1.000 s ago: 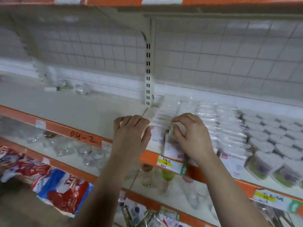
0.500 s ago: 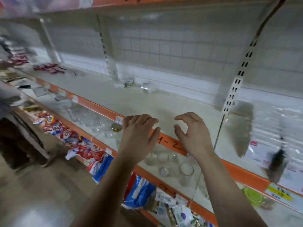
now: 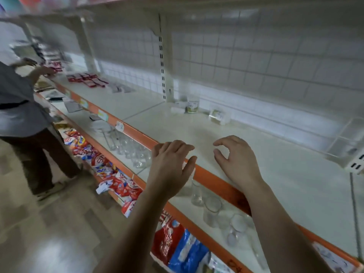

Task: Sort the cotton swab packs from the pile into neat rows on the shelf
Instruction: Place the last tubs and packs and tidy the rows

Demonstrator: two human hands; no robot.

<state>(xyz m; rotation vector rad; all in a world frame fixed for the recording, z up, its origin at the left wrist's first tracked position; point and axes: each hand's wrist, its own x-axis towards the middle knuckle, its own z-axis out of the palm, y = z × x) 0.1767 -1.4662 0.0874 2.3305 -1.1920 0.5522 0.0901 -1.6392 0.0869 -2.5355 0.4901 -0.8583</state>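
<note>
Left hand and right hand hover over smooth cream shelf.

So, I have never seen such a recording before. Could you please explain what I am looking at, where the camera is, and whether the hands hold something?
There is no machine here. A person wears one wide camera on the head, so you look down at their own two arms. The left hand and the right hand hover over the orange front edge of a white shelf, fingers loosely curled; neither holds anything. At the back of the shelf stand a few small packs, too blurred to read. No cotton swab packs are in view at this moment. On the shelf below stand clear glasses, and lower still lie red and blue bags. At the far left another person stands by some red packs.
</note>
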